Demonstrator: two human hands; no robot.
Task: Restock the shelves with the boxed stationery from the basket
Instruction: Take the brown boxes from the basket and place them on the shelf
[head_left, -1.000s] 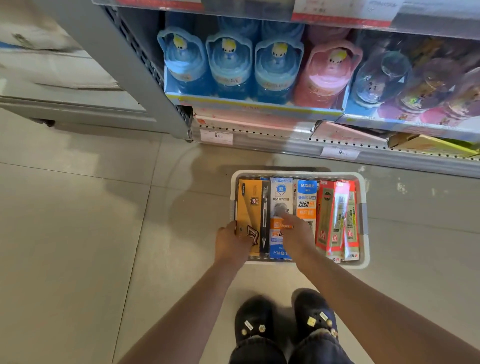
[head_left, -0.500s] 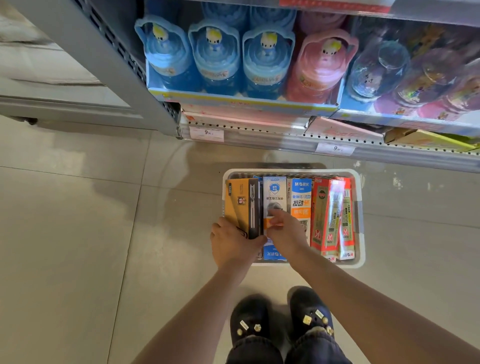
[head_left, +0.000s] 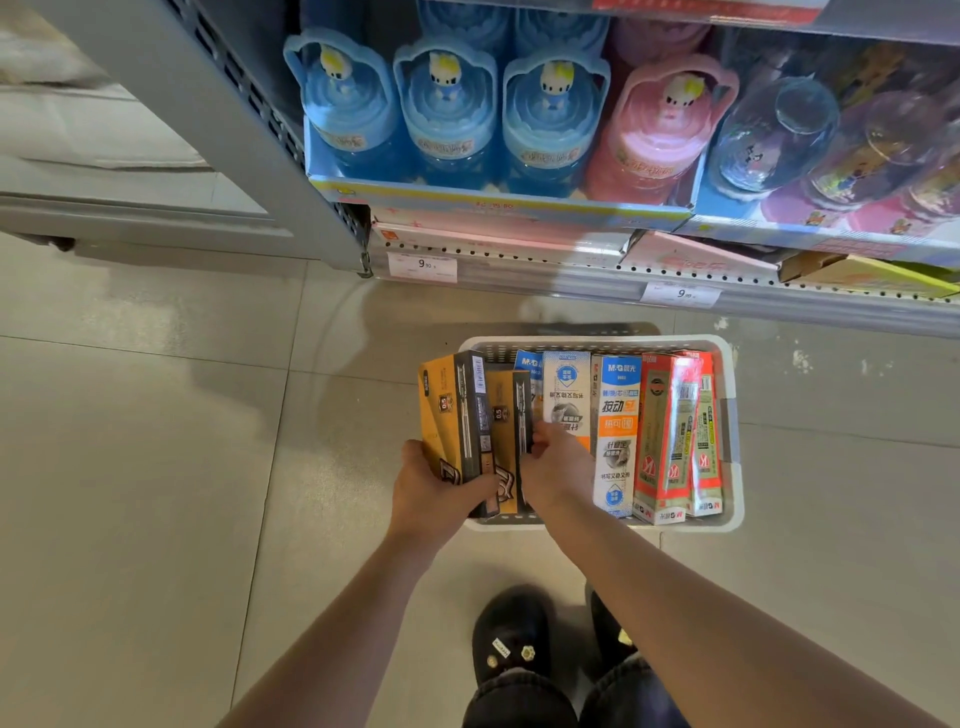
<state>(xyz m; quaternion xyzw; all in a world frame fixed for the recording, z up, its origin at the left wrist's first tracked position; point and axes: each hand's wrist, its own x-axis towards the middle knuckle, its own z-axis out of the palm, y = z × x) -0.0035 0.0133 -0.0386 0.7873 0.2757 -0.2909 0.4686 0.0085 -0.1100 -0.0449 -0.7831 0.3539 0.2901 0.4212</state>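
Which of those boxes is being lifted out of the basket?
The leftmost orange-and-black box, held by the left hand. It is tilted up above the basket rim, while the others sit down inside.

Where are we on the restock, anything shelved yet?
No boxed stationery shows on the visible shelves. In hand: the left hand lifts an orange-and-black pen box from the basket; the right hand grips a second one. Left: the blue-white boxes and red boxes.

Glossy printed card boxes (head_left: 670, 436), white perforated plastic basket (head_left: 731, 441), smooth shiny floor tiles (head_left: 130, 467), translucent plastic bottles (head_left: 447, 119)
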